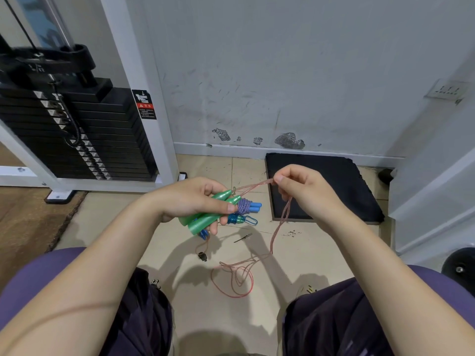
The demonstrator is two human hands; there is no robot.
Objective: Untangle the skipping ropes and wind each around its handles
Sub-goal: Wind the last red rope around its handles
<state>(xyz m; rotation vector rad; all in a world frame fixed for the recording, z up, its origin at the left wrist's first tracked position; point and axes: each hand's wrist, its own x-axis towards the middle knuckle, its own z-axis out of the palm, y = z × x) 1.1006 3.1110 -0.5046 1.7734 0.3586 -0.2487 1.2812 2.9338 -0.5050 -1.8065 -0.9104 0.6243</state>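
Winding is what is left for this last rope, by the look of it. Your left hand (195,201) is wrapped around the two green handles (205,214), held side by side with their tapered tips pointing toward the wall. Your right hand (303,191) pinches the pink rope (257,186) just off those tips, fingers curled, with a doubled length drooping from the hand. The rest of that rope runs down to the floor (180,253) and lies in loose loops (239,276) between your knees, so most of it remains unwound, though it no longer looks knotted with anything else. Two other ropes seem finished: a purple-and-white one wound on blue handles (248,205) and a blue one (240,219) wrapped tight, both lying on the floor just beyond your left hand. A small dark bit (202,256) sits on the tiles nearby; I can't tell what it is. No containers are in view.
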